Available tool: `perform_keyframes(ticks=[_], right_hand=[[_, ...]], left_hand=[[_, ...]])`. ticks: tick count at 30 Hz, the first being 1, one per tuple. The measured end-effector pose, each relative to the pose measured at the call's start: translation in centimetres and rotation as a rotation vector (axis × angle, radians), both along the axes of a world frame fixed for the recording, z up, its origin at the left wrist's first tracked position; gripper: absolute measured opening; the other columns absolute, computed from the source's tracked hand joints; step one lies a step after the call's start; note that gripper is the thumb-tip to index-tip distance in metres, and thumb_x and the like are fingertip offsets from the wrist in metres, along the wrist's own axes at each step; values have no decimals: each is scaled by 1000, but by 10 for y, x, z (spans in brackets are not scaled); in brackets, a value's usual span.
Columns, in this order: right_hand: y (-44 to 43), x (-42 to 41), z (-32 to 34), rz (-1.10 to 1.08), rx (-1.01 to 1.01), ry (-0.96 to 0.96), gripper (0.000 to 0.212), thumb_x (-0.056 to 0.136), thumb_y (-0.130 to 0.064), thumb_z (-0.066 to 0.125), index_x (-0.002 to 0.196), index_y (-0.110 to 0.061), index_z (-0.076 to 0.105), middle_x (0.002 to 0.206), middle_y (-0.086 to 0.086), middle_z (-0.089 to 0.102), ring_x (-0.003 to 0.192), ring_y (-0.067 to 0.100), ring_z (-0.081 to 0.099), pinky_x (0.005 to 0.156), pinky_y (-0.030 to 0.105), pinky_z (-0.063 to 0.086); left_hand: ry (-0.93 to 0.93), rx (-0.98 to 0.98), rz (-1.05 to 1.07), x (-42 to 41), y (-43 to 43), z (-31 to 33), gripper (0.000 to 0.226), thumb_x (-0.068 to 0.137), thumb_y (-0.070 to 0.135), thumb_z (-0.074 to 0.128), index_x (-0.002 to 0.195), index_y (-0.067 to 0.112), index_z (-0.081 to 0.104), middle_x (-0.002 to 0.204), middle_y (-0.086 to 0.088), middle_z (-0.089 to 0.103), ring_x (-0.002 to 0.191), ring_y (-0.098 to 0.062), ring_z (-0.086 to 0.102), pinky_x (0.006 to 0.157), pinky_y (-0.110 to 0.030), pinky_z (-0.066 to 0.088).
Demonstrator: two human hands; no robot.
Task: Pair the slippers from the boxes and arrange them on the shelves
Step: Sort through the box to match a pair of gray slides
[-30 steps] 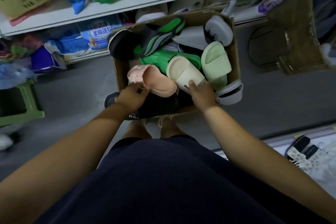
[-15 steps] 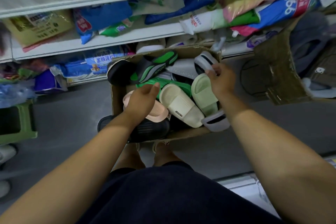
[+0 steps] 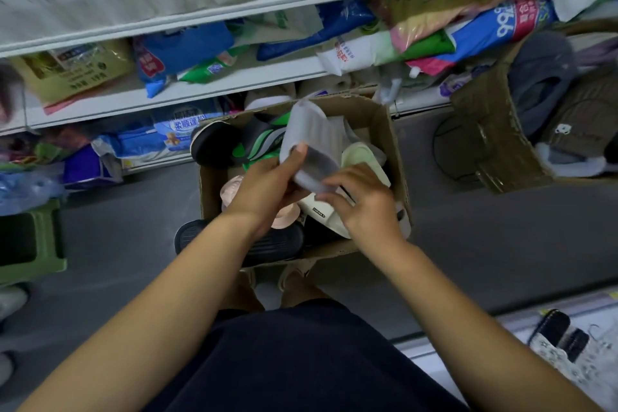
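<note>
Left hand [image 3: 264,187] grips the grey slipper [image 3: 307,134], thumb on top; right hand [image 3: 364,207] fingers [image 3: 329,183] pinch its near end. It's held tilted over the box [image 3: 396,157], which sits close to the shelves [image 3: 234,90]. Open floor [image 3: 117,244] is on the left. My hands hide most of the slippers below.

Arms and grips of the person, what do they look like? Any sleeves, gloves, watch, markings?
Both arms are bare as far as the view shows: no sleeve on the left forearm or right forearm. The left grip and right grip are bare hands, no gloves, and no ring, watch or marking shows. A dark navy garment shows below the arms.
</note>
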State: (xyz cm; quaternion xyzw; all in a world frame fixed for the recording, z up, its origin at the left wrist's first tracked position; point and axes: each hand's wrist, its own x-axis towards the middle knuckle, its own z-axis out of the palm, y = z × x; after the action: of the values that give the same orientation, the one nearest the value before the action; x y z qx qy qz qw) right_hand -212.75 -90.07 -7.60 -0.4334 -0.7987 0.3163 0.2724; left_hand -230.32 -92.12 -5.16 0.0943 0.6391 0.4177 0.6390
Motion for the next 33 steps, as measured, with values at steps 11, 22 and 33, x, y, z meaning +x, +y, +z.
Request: perform_keyframes(ticks=[11,22,33], right_hand=[[25,4,-22,-256,-513,-112,31,89,-28,75,115,-13,71,113,1,67,104,16,62,89,28,47],[92,11,-52,-348,-630,-286,34,100,-34,59,119,-7,67,115,12,69,107,26,63,82,26,41],[173,-36,-126,-283,-913,-505,76,96,-59,49,147,-4,43,148,17,48,132,39,49,107,44,42]], left_hand=[[119,-103,282,-68,-70,-15,19,102,19,57,107,4,66,104,-17,70,99,-29,68,79,-36,63],[69,-205,383,-86,-101,-52,30,107,28,46,123,6,60,125,-14,66,112,-29,64,89,-45,55],[5,-159,337,-73,-86,-74,38,107,36,42,136,15,57,133,-3,65,122,-21,62,93,-39,54]])
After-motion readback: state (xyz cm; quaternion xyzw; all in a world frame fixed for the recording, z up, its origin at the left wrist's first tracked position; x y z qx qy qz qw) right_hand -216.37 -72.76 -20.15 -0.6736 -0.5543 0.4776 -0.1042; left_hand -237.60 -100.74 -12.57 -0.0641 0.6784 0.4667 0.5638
